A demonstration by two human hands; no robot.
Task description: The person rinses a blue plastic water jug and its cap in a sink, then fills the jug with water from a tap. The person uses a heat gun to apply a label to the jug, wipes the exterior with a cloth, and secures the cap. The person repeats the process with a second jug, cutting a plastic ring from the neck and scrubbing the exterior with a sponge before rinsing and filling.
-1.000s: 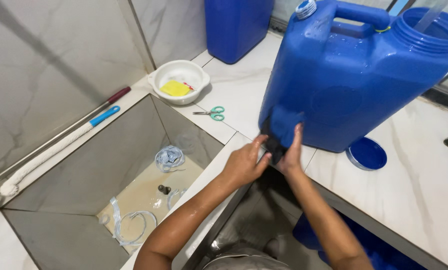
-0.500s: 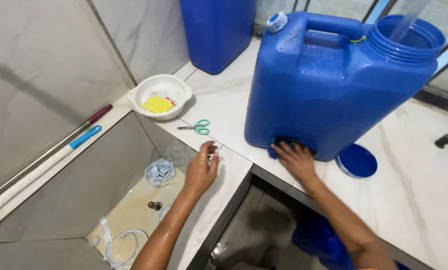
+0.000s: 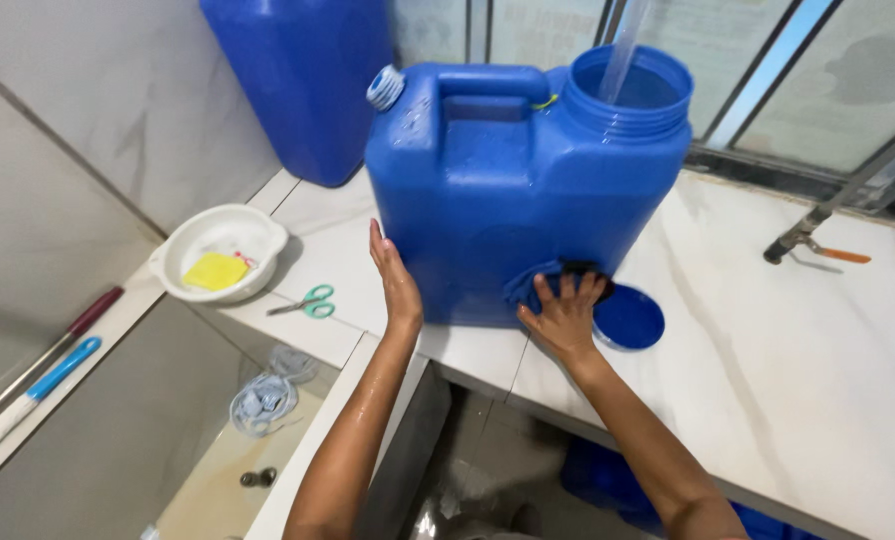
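A big blue plastic jerrycan stands upright on the white marble counter, its wide mouth open with a clear hose running into it. My left hand lies flat and open against the can's lower left side. My right hand presses a blue cloth against the can's lower front. A round blue lid lies on the counter just right of that hand.
A white bowl holding a yellow sponge and green-handled scissors lie at the left. A second blue container stands behind. A tap with an orange lever is at the right. Below left is a sunken basin with long-handled brushes.
My left hand rose from the counter edge to the can's left side. My right hand, with the cloth, moved right along the can's lower front. The view shifted closer.
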